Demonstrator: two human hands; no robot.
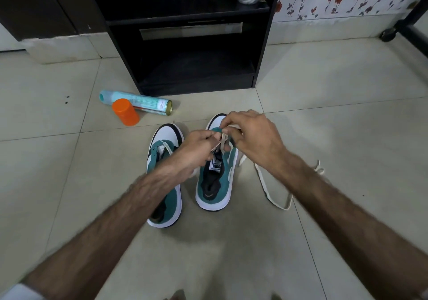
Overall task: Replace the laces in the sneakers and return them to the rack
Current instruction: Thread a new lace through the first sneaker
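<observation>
Now, with both sneakers on the floor before the rack [185,45], the left hand [199,147] and right hand [252,135] each pinch the lace [223,141] over the right sneaker [217,184], and should pull evenly, keeping it flat.

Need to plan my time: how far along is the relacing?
Early. Both hands, left hand and right hand, pinch a lace at the right sneaker. A loose lace lies on the floor. The left sneaker and empty rack wait.
</observation>
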